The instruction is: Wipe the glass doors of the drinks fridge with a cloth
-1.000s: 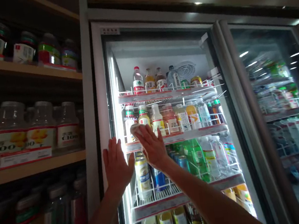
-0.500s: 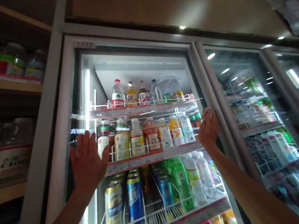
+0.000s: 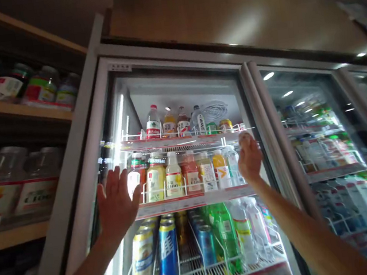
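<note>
A glass refrigerator door (image 3: 177, 82) stands shut in front of me, lit from inside. My left hand (image 3: 118, 203) lies with fingers stretched out flat on or just before the glass, at the lower left. Higher up on the right side, my right hand (image 3: 250, 158) is closed around a crumpled pale cloth or tissue (image 3: 244, 138), pressed to the glass near the door's right frame; most of it is hidden by the fingers. Behind the pane, a red-capped bottle (image 3: 152, 122), a yellow juice bottle (image 3: 221, 169) and a blue can (image 3: 168, 251) stand on wire-fronted shelves.
To the left, an open wooden shelf (image 3: 14, 232) bears several large bottles (image 3: 37, 186). A second glass door (image 3: 302, 96) with drinks behind it adjoins on the right. Wooden panelling (image 3: 195, 15) runs above, and plastic-wrapped goods hang at the top right.
My right hand has moved left across the glass, away from the frame, with the cloth in it. The left hand keeps its place on the door. The view has shifted slightly.
</note>
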`<state>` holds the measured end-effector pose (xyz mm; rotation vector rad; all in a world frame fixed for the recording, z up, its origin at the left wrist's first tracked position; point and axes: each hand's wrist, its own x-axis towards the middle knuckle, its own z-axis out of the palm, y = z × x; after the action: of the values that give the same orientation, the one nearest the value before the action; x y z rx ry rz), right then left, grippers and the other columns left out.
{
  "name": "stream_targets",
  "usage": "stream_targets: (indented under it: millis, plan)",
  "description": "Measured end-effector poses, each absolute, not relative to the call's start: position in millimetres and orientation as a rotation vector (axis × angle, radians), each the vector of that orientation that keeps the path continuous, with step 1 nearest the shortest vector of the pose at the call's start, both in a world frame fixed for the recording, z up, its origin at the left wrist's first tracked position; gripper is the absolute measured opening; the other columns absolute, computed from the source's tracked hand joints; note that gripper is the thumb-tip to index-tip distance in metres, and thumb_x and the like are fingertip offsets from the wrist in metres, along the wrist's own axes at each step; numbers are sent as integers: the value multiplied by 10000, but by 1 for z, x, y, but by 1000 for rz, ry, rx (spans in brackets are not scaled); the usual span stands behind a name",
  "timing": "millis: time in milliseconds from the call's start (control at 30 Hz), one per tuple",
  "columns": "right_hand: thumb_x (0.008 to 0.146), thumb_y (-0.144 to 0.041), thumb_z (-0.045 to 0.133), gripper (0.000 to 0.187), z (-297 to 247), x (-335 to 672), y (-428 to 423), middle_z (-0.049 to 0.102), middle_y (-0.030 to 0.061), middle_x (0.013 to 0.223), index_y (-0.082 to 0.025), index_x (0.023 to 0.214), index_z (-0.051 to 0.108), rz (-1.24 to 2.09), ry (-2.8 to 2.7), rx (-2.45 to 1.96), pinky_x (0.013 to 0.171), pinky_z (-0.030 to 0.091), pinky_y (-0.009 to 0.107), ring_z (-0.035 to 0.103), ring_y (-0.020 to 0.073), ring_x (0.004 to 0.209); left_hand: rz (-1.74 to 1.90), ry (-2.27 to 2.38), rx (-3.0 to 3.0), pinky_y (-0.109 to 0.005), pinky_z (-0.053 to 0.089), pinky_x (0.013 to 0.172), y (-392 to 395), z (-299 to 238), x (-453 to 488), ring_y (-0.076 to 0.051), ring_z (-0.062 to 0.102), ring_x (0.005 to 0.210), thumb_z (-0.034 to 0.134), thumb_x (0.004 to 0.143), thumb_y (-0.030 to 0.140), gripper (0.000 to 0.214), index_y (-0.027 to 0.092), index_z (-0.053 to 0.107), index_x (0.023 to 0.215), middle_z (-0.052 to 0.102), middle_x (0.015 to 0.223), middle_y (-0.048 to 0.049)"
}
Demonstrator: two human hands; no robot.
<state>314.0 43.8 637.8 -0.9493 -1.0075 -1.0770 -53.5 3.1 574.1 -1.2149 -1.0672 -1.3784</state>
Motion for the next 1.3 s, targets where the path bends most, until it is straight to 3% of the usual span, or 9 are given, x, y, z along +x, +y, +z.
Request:
stream_targets:
  millis: [67, 233, 433, 700, 800, 967, 1167, 1300]
  plan:
    - [845, -170, 315, 499, 632, 261, 39, 448, 94, 1370, -212, 1326, 439, -1110, -1112, -933, 951, 382, 421, 386, 240, 1266, -1398, -1044, -1231, -549, 152, 1098, 2, 574, -53, -317, 244, 1366, 260, 896, 442, 603, 94, 326, 1384, 317, 1448, -189]
    - [869, -195, 347, 511, 612, 181, 30, 332, 6, 1471, -287, 1371, 370, -1264, -1493, -766, 1085, 248, 446, 250, 198, 1369, -1376, -1000, -1309, -536, 150, 1101, -4, 586, -66, -315, 273, 1353, 295, 881, 461, 597, 115, 378, 1362, 354, 1435, -167]
    - [869, -182, 299, 498, 640, 208, 31, 389, 125, 1421, -193, 1356, 400, -967, -1067, -957, 988, 326, 534, 326, 280, 1322, -1372, -972, -1278, -542, 165, 1093, -3, 601, -96, -308, 234, 1371, 280, 887, 475, 637, 84, 313, 1390, 317, 1447, -191]
    - [855, -175, 368, 567, 626, 91, 18, 276, -12, 1497, -290, 1405, 300, -1263, -1545, -696, 1094, 239, 462, 217, 199, 1386, -1406, -897, -1299, -505, 186, 1101, -4, 596, -100, -286, 250, 1369, 288, 900, 467, 632, 75, 295, 1395, 337, 1434, -198]
    - [864, -175, 349, 534, 638, 125, 22, 326, -1, 1475, -293, 1385, 338, -1285, -1530, -735, 1099, 216, 484, 246, 194, 1375, -1407, -872, -1292, -482, 192, 1106, -2, 595, -103, -274, 261, 1366, 298, 903, 461, 617, 74, 319, 1383, 368, 1418, -196]
    - [869, -169, 304, 524, 649, 155, 26, 383, 90, 1434, -230, 1388, 355, -1042, -1146, -851, 1029, 304, 504, 320, 246, 1334, -1421, -857, -1271, -460, 194, 1110, 1, 594, -104, -254, 272, 1363, 310, 908, 449, 597, 99, 307, 1392, 373, 1420, -176]
    - [862, -209, 389, 567, 611, 69, 8, 277, -43, 1495, -299, 1412, 282, -1397, -1714, -617, 1128, 191, 427, 173, 168, 1399, -1432, -839, -1236, -447, 223, 1096, 1, 593, -106, -254, 333, 1334, 278, 913, 449, 590, 79, 346, 1367, 400, 1399, -189]
    - [884, -219, 371, 524, 623, 106, 16, 295, -38, 1488, -325, 1394, 311, -1377, -1638, -668, 1128, 159, 459, 192, 172, 1395, -1402, -832, -1215, -459, 240, 1082, 3, 594, -108, -267, 340, 1329, 268, 916, 458, 597, 79, 338, 1372, 402, 1396, -193]
